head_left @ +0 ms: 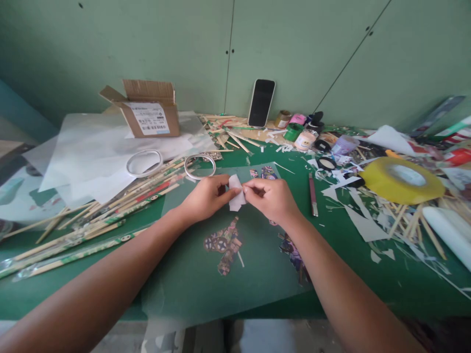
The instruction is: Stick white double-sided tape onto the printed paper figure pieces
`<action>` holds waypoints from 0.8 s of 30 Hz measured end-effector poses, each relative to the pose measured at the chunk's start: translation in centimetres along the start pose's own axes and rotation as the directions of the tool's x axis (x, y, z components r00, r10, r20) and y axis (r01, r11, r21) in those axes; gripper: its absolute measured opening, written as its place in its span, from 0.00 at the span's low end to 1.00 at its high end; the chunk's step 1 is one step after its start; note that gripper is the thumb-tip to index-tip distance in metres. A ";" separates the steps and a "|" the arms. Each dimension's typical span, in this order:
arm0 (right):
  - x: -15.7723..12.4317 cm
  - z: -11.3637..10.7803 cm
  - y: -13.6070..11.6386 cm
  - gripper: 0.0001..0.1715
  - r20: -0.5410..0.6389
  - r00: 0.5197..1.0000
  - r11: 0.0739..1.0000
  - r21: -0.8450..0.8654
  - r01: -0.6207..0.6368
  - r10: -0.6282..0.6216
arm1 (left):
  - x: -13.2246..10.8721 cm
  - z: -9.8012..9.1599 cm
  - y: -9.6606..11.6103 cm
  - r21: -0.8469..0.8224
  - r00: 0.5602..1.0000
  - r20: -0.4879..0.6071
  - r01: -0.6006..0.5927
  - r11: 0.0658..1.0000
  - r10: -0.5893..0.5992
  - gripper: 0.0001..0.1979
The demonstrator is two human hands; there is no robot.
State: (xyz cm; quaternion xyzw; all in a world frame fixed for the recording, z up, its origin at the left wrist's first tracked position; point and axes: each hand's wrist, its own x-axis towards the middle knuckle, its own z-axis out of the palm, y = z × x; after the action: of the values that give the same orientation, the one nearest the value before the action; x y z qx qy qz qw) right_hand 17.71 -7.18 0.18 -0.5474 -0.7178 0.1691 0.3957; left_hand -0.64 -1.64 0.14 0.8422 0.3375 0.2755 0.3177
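Note:
Both my hands meet over the middle of a clear plastic sheet [191, 274] on the green table [346, 255]. My left hand [206, 197] and my right hand [270, 197] pinch a small white piece of paper [236, 194] between their fingertips. Below the hands a patterned cut-out [225, 243] lies under or on the sheet. More patterned pieces [293, 252] lie beneath my right forearm, and others [265, 172] sit just beyond the hands.
Bundles of wooden sticks [91, 225] lie at left, two white tape rings [144, 163] behind them, a cardboard box [149, 110] further back. A phone [261, 103] leans on the wall beside small paint pots [300, 132]. A yellow tape roll [403, 179], a knife [312, 194] and paper scraps sit right.

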 end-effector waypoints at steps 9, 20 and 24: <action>0.0 0.1 0.1 0.13 -0.012 1.000 1.000 -0.010 0.004 -0.004 | 0.0 0.1 -0.2 0.003 1.000 0.004 -0.001 1.000 0.001 0.15; 0.2 0.6 0.8 0.07 -0.215 0.972 0.994 0.061 -0.085 0.097 | 0.3 0.1 -0.3 -0.181 0.997 -0.009 0.070 0.981 -0.073 0.15; 0.7 -1.1 1.7 0.11 -0.325 0.919 0.974 0.053 -0.219 0.224 | 0.5 0.1 -0.2 -0.345 0.993 -0.023 0.099 0.934 -0.113 0.15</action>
State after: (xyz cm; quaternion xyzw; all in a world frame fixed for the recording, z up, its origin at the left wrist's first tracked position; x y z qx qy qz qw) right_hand 19.55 -6.20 -0.02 -0.6424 -0.5738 0.1245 0.4925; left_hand -0.33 -1.18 0.06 0.7485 0.3360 0.3303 0.4666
